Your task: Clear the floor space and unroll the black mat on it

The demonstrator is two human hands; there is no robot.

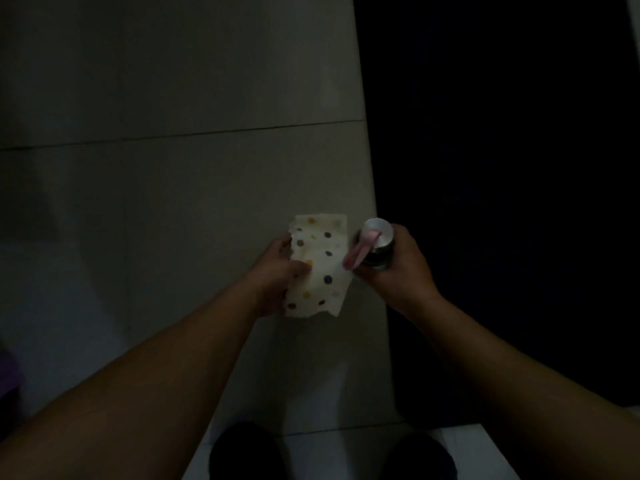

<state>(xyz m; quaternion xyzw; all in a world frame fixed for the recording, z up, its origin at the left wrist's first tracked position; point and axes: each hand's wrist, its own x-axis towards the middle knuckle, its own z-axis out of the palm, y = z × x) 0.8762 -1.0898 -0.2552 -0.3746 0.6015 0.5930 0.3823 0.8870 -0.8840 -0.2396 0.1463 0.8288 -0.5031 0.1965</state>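
Note:
The scene is very dim. My left hand (277,275) grips a white cloth with coloured dots (320,268) at its left edge, held above the pale tiled floor (173,202). My right hand (398,271) is closed around a dark bottle with a silver cap and a pink strap (375,242), just right of the cloth. A large black area (502,168) covers the floor on the right; it looks like the black mat, lying flat, though the darkness hides its detail.
My two dark shoes (246,452) stand at the bottom edge on the tiles. A purple object (8,375) shows at the far left edge. Bare tiles stretch ahead and to the left.

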